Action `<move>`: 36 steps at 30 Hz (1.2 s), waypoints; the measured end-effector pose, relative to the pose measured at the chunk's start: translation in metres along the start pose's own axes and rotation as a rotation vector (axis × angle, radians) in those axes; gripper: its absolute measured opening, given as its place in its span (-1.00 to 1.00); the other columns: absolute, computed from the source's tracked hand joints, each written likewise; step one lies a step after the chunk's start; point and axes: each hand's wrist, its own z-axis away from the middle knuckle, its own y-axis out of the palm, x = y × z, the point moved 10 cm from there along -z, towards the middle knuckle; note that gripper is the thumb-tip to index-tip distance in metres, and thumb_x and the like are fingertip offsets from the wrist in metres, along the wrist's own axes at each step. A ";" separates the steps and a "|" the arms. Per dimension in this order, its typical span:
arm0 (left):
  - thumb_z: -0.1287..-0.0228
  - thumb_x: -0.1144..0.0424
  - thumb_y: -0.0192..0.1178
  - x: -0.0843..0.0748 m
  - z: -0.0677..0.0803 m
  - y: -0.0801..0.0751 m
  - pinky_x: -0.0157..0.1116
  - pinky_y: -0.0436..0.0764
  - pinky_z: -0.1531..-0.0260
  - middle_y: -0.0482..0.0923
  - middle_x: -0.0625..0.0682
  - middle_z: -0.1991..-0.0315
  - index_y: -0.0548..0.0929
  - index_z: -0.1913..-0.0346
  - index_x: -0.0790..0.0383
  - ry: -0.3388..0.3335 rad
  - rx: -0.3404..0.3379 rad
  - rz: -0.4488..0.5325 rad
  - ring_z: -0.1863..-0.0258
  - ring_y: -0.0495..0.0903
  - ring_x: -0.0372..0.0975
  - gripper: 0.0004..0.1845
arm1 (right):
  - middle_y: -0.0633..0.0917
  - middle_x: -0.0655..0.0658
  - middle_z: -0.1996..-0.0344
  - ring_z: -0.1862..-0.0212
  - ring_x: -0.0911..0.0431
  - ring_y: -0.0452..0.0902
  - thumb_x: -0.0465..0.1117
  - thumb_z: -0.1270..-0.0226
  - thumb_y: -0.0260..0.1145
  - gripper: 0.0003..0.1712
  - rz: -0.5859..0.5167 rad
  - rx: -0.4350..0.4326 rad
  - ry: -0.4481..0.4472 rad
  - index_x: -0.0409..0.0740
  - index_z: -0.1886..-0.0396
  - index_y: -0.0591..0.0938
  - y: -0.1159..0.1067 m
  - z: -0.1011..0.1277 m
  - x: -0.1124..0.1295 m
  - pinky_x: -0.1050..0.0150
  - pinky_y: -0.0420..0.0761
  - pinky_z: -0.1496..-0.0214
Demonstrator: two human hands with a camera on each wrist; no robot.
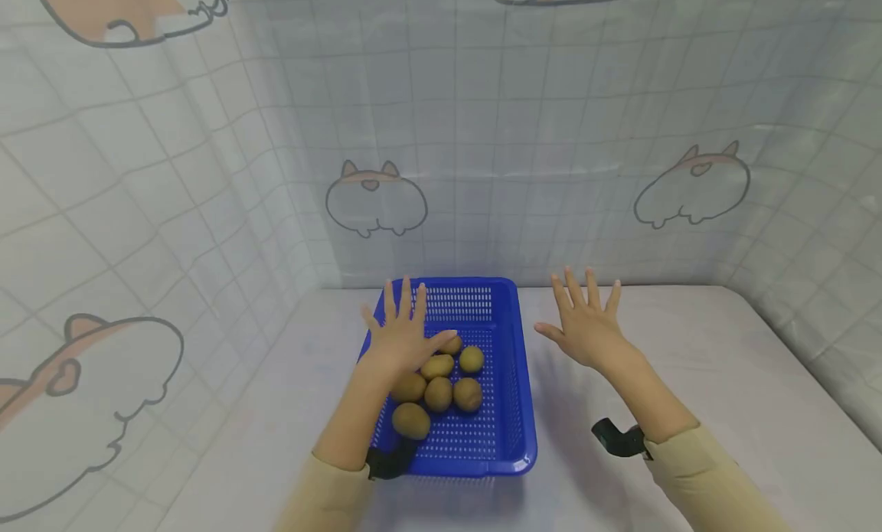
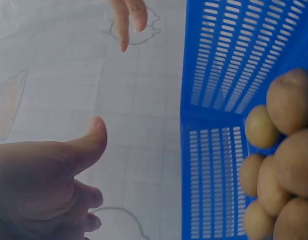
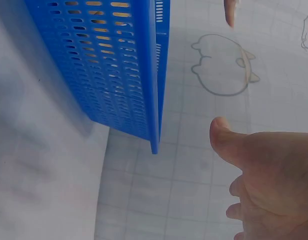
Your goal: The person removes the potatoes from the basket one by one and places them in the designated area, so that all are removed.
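Note:
A blue plastic basket [image 1: 513, 409] with slotted walls stands on the table and holds several brown, potato-like round things [image 1: 439, 394]. My left hand [image 1: 398, 342] hovers above the basket's left part with its fingers spread, hiding some of what lies below. To the right of the basket, my right hand [image 1: 586, 329] is held in the air, fingers spread and holding nothing. In the left wrist view the potato-like things [image 2: 294, 162] lie together at the right. The right wrist view shows the basket's outer side wall [image 3: 109, 75] and my right thumb [image 3: 226, 140] apart from it.
A white table surface [image 1: 675, 348] surrounds the basket. Behind and at both sides hangs a pale gridded sheet [image 1: 524, 134] printed with cartoon animals. A dark curved piece [image 1: 616, 438] sits at the right wrist, and a similar one [image 1: 389, 461] at the left.

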 end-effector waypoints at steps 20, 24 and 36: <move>-0.31 -0.33 -0.03 0.029 0.034 -0.001 0.43 -0.47 -0.14 -0.52 0.26 -0.49 -0.27 -0.52 0.29 -0.017 0.036 0.017 -0.41 -0.65 0.16 0.05 | -0.17 -0.40 -0.49 -0.45 -0.38 -0.48 0.21 -0.44 0.05 -0.03 0.022 -0.031 -0.015 -0.31 -0.52 -0.09 -0.001 0.005 0.008 -0.40 -0.61 -0.24; -0.26 -0.36 0.00 0.035 0.045 -0.002 0.43 -0.52 -0.12 -0.54 0.26 -0.49 -0.29 -0.51 0.29 -0.015 0.036 0.039 -0.39 -0.67 0.17 0.10 | -0.17 -0.41 -0.49 -0.44 -0.38 -0.48 0.21 -0.44 0.05 -0.02 0.021 -0.030 -0.024 -0.31 -0.52 -0.11 -0.001 0.006 0.010 -0.39 -0.63 -0.23; -0.14 -0.39 0.12 0.051 0.064 0.000 0.34 -0.65 -0.11 -0.55 0.28 -0.49 -0.28 -0.50 0.36 -0.009 0.039 0.079 -0.40 -0.69 0.12 0.22 | -0.17 -0.40 -0.49 -0.45 -0.36 -0.51 0.21 -0.43 0.06 -0.01 0.024 -0.037 -0.037 -0.30 -0.52 -0.11 -0.001 0.005 0.012 -0.41 -0.59 -0.25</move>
